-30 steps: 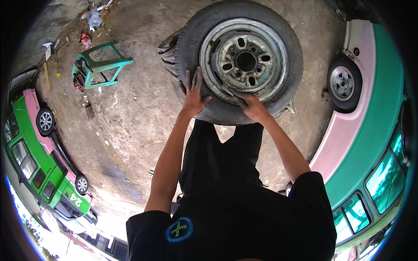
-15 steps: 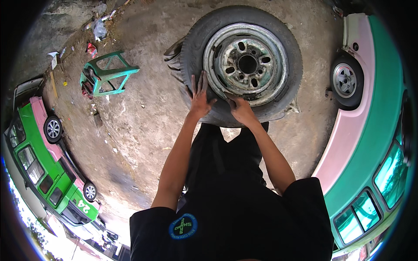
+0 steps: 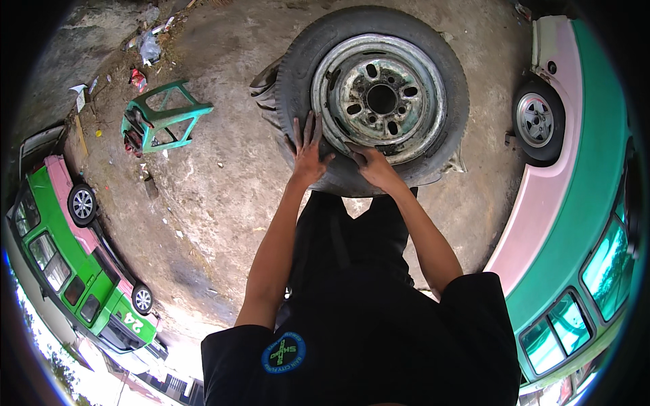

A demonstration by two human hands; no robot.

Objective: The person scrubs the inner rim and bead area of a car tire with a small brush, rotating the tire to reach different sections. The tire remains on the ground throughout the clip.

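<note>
A worn black tire (image 3: 298,74) on a dirty silver steel wheel rim (image 3: 426,111) lies flat in front of me, above my knees. My left hand (image 3: 309,157) is open, fingers spread flat on the tire's sidewall at the near left of the rim. Just right of it, my right hand (image 3: 372,166) has its fingers bent and pressed together where the tire meets the rim's near edge. Whatever those fingers may hold there is too small and dark to make out. Crumpled grey sheeting (image 3: 266,91) sticks out from beneath the tire.
A green plastic stool (image 3: 162,116) with dark items on it stands on the stained concrete ground (image 3: 217,176) at left. Litter, including a clear plastic bag (image 3: 149,49), lies beyond it. A green and pink van (image 3: 81,254) is at far left; a teal and pink vehicle (image 3: 542,210) at right.
The view has shifted very slightly. My left hand's fingers are a little more spread on the sidewall; my right hand stays at the same part of the rim's edge.
</note>
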